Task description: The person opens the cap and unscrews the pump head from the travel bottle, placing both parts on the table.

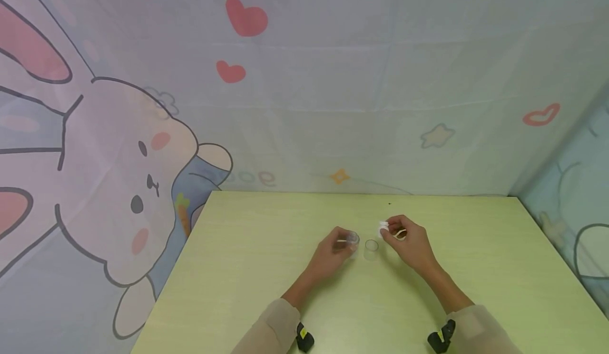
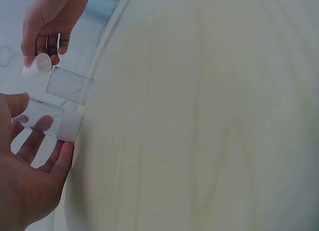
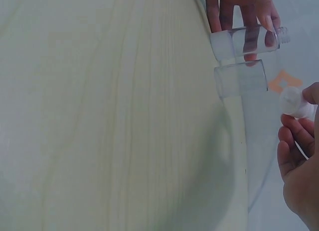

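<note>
My left hand (image 1: 329, 253) grips a small clear bottle (image 3: 249, 41) between thumb and fingers. The bottle is upright, with a bare threaded neck (image 3: 284, 35) at the top and a whitish lower end (image 2: 70, 126). In my right hand (image 1: 413, 243), thumb and fingertips pinch a small white cap (image 3: 294, 102), held in the air right of the bottle and apart from it. Between the two hands a clear open-topped cylinder (image 1: 371, 251) stands on the table, touched by neither hand. Whether the bottle's bottom touches the table I cannot tell.
The pale yellow-green table (image 1: 238, 269) ends at the back against a printed cloth (image 1: 309, 132) with a rabbit and hearts. A tiny dark speck (image 1: 389, 203) lies near the back edge. Black devices are strapped at both wrists.
</note>
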`<state>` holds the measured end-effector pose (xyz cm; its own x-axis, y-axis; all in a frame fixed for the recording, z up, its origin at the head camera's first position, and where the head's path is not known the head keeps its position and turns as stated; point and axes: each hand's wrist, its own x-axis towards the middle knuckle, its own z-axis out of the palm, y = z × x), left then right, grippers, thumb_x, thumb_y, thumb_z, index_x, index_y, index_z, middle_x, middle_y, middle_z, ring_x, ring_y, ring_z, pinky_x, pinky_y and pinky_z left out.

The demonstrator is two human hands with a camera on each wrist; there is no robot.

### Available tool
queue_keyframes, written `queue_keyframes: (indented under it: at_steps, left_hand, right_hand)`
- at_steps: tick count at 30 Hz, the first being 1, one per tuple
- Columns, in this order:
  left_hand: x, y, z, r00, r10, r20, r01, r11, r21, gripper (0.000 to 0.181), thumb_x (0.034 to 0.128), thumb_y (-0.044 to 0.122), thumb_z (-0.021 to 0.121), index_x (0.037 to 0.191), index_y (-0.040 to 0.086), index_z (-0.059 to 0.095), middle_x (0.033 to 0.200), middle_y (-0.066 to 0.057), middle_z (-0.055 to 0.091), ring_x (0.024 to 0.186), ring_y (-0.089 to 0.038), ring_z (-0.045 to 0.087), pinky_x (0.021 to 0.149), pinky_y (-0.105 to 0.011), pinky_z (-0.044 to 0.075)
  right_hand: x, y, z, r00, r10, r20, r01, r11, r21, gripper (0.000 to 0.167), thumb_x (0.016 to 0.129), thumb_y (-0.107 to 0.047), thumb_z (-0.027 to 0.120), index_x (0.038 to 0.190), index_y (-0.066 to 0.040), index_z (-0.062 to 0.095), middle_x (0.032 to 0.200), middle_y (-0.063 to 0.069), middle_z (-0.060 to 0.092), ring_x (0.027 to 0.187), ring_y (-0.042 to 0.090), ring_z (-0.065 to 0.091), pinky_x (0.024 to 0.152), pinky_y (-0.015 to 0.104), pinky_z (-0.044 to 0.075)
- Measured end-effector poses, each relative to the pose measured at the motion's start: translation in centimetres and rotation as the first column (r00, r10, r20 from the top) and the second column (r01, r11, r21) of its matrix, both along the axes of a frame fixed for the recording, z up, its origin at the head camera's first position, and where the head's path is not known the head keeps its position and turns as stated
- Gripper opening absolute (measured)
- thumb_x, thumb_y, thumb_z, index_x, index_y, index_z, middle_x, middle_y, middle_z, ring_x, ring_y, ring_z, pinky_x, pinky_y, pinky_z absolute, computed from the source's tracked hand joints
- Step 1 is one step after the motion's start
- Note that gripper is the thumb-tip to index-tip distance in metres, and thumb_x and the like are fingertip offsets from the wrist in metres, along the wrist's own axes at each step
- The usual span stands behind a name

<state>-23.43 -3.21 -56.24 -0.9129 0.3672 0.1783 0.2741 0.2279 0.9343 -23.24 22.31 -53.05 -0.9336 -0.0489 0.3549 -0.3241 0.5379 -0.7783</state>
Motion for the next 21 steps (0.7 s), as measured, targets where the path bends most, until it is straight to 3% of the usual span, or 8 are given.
queue_keyframes:
  at_steps: [15,21]
  left_hand:
    - [-0.1,-0.1,0.0,1.000,0.009,0.006,-0.009,1.000,-0.009,0.024,0.1060,0.026,0.068,0.129,0.021,0.063,0.131,-0.002,0.068,0.121,-0.026,0.069,0.095,-0.035,0.060]
    - [-0.2,-0.2,-0.2,1.000,-0.017,0.014,0.016,1.000,0.015,0.025,0.1066,0.025,0.067,0.131,0.021,0.062,0.132,-0.002,0.068,0.122,-0.027,0.068,0.098,-0.038,0.059]
  right_hand:
    - [0.0,0.5,-1.0,1.000,-0.006,0.025,0.006,1.000,-0.005,0.024,0.099,-0.021,0.077,0.113,-0.003,0.070,0.094,0.005,0.071,0.088,0.018,0.065,0.075,0.020,0.055]
    - [0.3,0.7,-1.5,0.998,0.009,0.064,-0.008,1.000,-0.025,0.025,0.100,-0.022,0.077,0.115,-0.003,0.070,0.096,0.005,0.071,0.088,0.018,0.065,0.075,0.020,0.056]
